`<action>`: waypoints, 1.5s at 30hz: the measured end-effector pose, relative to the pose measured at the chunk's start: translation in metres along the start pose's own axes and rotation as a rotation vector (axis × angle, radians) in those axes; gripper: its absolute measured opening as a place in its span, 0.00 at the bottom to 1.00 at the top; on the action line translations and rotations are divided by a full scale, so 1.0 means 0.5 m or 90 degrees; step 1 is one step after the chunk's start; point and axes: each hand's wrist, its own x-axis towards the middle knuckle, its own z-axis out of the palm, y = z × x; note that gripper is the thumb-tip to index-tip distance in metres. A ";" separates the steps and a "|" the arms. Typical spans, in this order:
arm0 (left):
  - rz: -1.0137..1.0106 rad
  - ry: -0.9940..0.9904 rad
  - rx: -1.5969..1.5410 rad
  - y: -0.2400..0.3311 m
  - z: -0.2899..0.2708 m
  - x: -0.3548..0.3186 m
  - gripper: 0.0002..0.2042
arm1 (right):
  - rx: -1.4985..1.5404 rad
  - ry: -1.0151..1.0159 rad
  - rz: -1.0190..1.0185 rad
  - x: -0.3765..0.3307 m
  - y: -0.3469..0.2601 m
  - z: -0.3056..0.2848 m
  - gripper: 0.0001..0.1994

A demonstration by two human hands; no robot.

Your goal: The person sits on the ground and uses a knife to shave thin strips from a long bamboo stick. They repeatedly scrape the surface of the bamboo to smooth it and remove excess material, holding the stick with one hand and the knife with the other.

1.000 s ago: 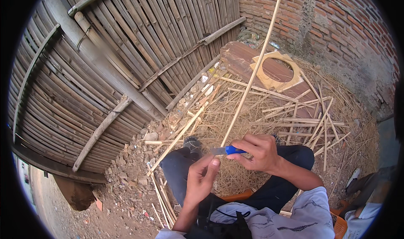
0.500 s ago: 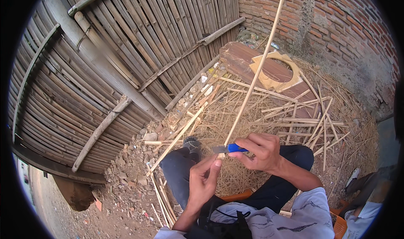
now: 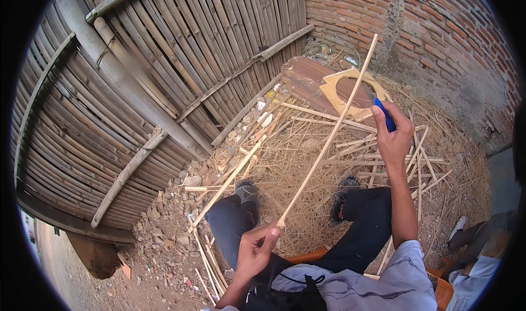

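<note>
Between my left thumb and fingers I pinch the near end of a long, pale bamboo strip (image 3: 323, 151). The strip slants up and away to the right from my left hand (image 3: 256, 249), over the straw. My right hand (image 3: 393, 133) is raised to the right of the strip, wrapped round a blue-handled knife (image 3: 384, 115). The knife's blade can hardly be made out here. My right hand does not touch the strip.
Cut bamboo strips (image 3: 378, 157) lie criss-cross on straw (image 3: 307, 171), more beside my left leg. A brown board (image 3: 307, 78) with a holed tan panel (image 3: 330, 89) lies behind. A bamboo fence (image 3: 181, 53) and brick wall (image 3: 444, 42) meet there. Another person (image 3: 466, 256) is at right.
My right hand has carried the knife away from the strip's near end, up and to the right. My left hand has dropped slightly toward me with the strip, whose far tip is lower.
</note>
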 end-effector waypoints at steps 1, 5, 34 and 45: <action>-0.014 -0.005 0.003 -0.004 -0.003 0.006 0.16 | 0.003 0.006 0.003 0.002 0.002 -0.003 0.15; -0.051 -0.022 -0.086 0.003 -0.013 0.035 0.20 | 0.105 -0.142 -0.063 -0.077 -0.042 0.029 0.15; 0.060 0.130 0.044 0.011 0.045 0.076 0.18 | 0.138 -0.308 -0.209 -0.188 -0.129 0.065 0.15; 0.041 0.088 0.024 0.008 0.039 0.045 0.16 | 0.069 -0.143 -0.081 -0.099 -0.044 0.068 0.14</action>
